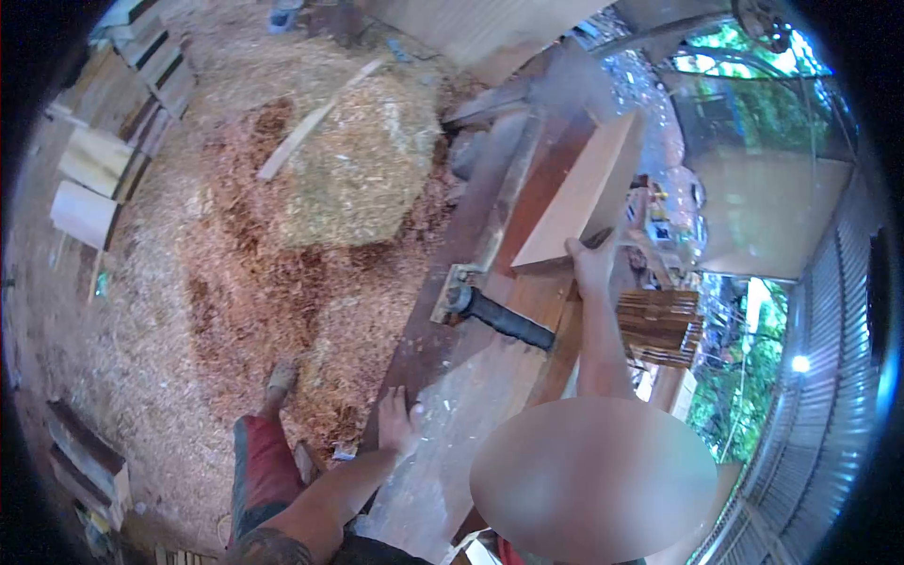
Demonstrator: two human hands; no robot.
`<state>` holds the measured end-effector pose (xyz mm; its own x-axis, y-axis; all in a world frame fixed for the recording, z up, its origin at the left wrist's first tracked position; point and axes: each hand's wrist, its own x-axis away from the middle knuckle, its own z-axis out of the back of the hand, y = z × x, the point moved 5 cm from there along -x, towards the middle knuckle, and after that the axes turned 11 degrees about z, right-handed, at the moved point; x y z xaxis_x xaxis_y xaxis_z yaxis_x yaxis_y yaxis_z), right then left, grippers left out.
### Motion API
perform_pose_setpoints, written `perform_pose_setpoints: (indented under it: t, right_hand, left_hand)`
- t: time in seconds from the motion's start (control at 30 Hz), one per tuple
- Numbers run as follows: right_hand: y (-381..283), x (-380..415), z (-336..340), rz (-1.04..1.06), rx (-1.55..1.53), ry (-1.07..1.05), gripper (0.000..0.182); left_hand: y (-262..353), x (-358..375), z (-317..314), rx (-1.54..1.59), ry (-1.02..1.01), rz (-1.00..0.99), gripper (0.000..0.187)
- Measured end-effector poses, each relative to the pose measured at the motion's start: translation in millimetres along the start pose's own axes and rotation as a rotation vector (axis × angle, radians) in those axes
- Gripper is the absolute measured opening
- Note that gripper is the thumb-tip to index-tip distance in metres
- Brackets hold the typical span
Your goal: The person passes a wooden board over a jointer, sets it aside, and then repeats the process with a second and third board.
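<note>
My left hand [397, 421] lies on the near left part of the workbench [452, 395], its fingers apart and nothing held. Farther forward and to the right, my right hand [593, 266] grips the near end of a pale wooden board [584, 193], fingers at its lower corner. The board is tilted, with its broad face and an edge showing. Between my hands, a black cylindrical tool [510, 318] with a metal part at its left end lies across the bench. Part of my right arm is behind a blurred oval.
Wood shavings [254, 245] cover the floor on the left, with a loose plank [315, 121] on them. Stacked boards [96, 160] stand at the far left. Bundled wood strips [659, 325] are right of the bench. A corrugated metal wall [819, 348] runs along the right.
</note>
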<state>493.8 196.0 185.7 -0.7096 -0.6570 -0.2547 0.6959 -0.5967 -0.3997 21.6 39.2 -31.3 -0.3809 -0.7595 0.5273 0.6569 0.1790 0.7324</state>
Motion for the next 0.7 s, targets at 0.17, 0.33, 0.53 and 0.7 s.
perform_pose_setpoints:
  t: [0.17,0.33,0.53,0.7]
  right_hand:
    - [56,22,16,-0.108,-0.481,-0.008,0.107]
    - [29,13,9,-0.109,-0.374,0.026,0.106]
    - [-42,24,40,-0.589,-0.201,-0.202,0.099]
    - [-20,16,36,-0.382,-0.051,-0.195,0.075]
  left_hand:
    - [-1,1,-1,0.012,-0.088,0.065,0.07]
    - [2,0,1,0.037,-0.085,0.085,0.069]
    - [2,1,0,0.049,-0.05,0.041,0.066]
    - [3,-4,1,0.037,-0.043,0.038,0.067]
